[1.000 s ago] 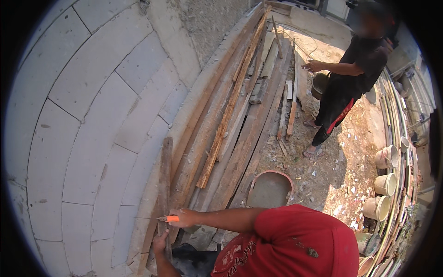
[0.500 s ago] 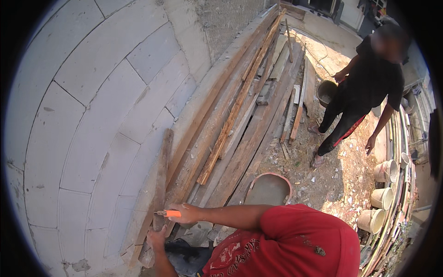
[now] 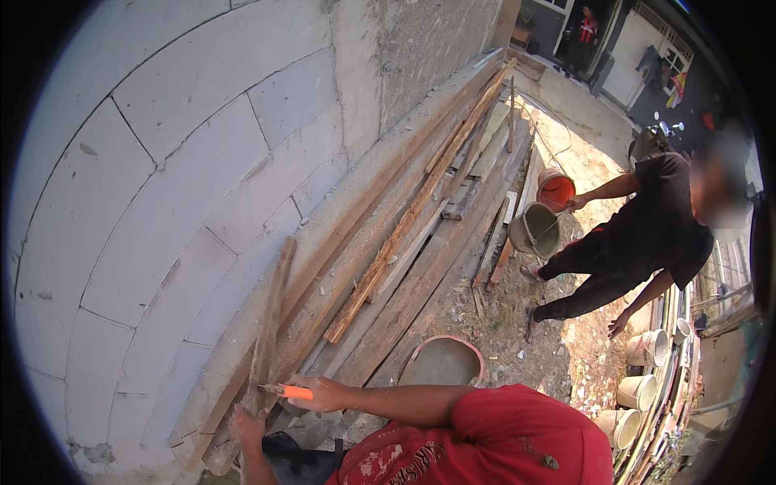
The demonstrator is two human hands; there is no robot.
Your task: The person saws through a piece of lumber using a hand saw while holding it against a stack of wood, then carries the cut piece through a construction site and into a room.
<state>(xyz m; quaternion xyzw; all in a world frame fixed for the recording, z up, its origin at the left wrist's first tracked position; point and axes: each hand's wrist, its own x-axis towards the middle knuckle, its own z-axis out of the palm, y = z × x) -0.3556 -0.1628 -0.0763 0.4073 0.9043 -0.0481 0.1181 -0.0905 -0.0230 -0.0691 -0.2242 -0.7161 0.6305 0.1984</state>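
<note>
My right hand (image 3: 322, 394) is closed around a tool with an orange handle (image 3: 297, 393). Its short metal end (image 3: 272, 389) points left, against or just in front of a narrow weathered board (image 3: 272, 315); I cannot make out the tool's exact kind. Near the board's lower end, my left hand (image 3: 246, 424) has its fingers around the wood. The board stands tilted against the stacked timber beside the pale block wall (image 3: 202, 170). Dark cloth or a bag (image 3: 295, 462) lies close by my left forearm.
Long timbers (image 3: 428, 267) lie along the wall. A round tub of grey mix (image 3: 443, 361) sits on the rubble ground. To the right, a person in black (image 3: 622, 226) holds a bucket (image 3: 535, 230) near a red bucket (image 3: 556, 190). Several pale buckets (image 3: 637, 392) stand beside long poles.
The view has shifted, bringing the doorway into sight. The person in black has come nearer with the bucket, and the red bucket now shows. My hands keep their holds on tool and board.
</note>
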